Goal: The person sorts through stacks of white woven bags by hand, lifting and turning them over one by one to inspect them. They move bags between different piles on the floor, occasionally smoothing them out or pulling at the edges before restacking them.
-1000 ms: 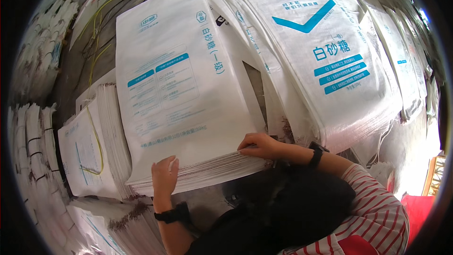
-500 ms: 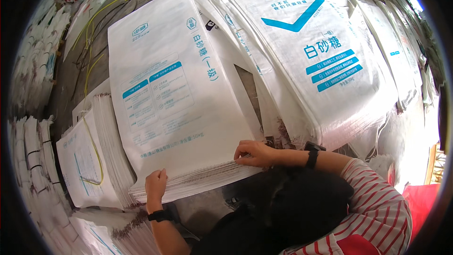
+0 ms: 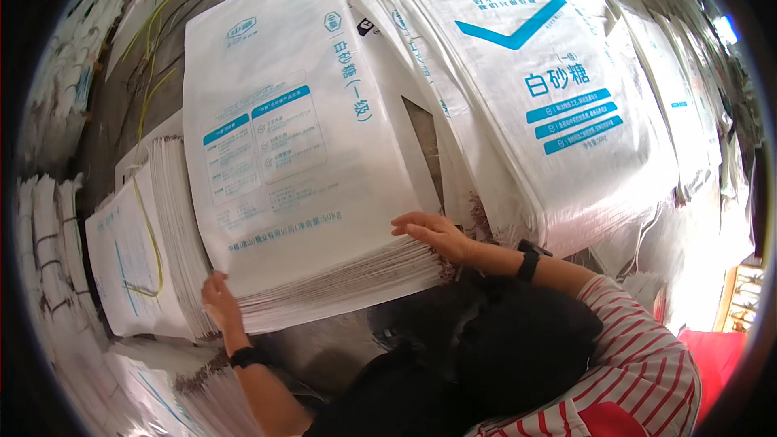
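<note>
Centrally, white sack stack: it lies flat right in front of us, slightly aslant, its long side running away from us, blue print on the top sack, its many layered edges fanned along the near end.
Our left hand: at the near left corner of that stack, fingers pointing up and away, slightly bent; whether they pinch the edges or only press on them, we cannot tell.
Our right hand: over the near right corner, fingers stretched leftward and a little spread, nothing visibly gripped; how firmly it meets the sacks we cannot tell.
Wrists: we wear a black band on the left and a black watch-like band on the right.
Right-hand pile: more white sacks just beside ours, the top one bearing a broad blue chevron, bars and lettering.
Left-hand pile: a smaller stack of white sacks, close by our left hand, a yellow cord curving over it.
Lower left: another sack pile with frayed brownish edges.
Far left: upright white bundles tied with dark bands.
Sleeve: red and white stripes on our right arm.
</note>
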`<state>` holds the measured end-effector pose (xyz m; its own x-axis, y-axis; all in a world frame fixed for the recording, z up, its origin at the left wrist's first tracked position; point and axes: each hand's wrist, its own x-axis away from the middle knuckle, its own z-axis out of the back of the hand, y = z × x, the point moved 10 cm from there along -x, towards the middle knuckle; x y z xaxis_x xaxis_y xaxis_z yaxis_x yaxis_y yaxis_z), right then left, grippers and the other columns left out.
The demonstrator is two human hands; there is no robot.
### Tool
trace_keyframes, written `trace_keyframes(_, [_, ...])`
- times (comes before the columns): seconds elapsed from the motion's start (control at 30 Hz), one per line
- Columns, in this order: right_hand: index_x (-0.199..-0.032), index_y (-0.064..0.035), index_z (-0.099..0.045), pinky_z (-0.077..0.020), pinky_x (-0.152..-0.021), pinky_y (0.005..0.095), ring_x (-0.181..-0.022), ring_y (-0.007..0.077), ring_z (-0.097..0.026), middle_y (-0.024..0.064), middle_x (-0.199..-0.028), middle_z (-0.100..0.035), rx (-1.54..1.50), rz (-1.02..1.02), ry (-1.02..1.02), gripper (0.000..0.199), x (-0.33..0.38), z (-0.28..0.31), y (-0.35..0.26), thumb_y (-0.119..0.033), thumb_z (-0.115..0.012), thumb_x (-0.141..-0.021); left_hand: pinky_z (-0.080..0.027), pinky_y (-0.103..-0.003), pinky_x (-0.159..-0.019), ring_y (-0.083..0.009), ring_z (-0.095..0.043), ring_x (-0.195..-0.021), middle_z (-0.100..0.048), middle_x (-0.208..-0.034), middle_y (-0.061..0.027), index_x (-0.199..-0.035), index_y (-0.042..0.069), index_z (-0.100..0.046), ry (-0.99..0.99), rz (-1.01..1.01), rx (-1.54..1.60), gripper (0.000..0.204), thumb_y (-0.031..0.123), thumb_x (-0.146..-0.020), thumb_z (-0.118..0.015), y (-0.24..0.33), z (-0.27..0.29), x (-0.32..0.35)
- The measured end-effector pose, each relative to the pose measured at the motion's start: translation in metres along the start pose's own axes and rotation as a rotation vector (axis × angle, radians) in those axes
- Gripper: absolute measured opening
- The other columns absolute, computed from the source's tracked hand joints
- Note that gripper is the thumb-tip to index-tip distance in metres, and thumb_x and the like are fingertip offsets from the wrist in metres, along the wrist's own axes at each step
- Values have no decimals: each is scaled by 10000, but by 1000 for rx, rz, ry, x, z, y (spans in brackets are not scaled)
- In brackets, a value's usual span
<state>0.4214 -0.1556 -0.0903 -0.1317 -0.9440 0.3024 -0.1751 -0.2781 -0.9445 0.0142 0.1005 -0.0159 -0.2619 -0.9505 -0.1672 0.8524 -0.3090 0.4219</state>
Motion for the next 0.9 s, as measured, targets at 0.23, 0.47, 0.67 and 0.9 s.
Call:
trace_keyframes(0.23, [-1104, 20, -638, -445, -910, 312, -1001, 178, -585, 99, -1034, -661, -30, -71, -54, 371, 7, -19, 17, -306, -490, -1006, -438, -408, -958, -337, -618, -1075, -683, -1134, -177, -1133, -32, -671, -62, 532, 109, 628, 491, -1014, -343, -139, 20, 11])
trace_keyframes(0.47, [-1085, 19, -637, -456, -887, 311, -973, 153, -578, 86, -1013, -653, 87, -99, -96, 343, 5, -24, 21, -292, -524, -996, -443, -421, -945, -340, -611, -1076, -667, -1134, -214, -1090, -58, -677, -121, 578, 37, 665, 518, -1011, -353, -136, 8, 25])
trace_keyframes(0.67, [-1133, 1, -632, -464, -888, 301, -983, 145, -588, 84, -1060, -650, 261, -43, 72, 292, 16, 29, -44, -236, -568, -975, -377, -426, -1059, -332, -488, -1254, -478, -1389, -211, -1272, -53, -555, 162, 287, -47, 507, 354, -1058, -341, -62, 42, 15])
trace_keyframes(0.9, [-1060, 8, -636, -490, -856, 310, -956, 170, -625, 103, -1011, -663, 75, 551, 14, 144, 124, 21, -299, -43, -555, -952, -460, -354, -977, -235, -569, -1141, -574, -1280, -145, -1372, -12, -448, 129, 201, 854, 435, 279, -1062, -358, 51, 73, 98])
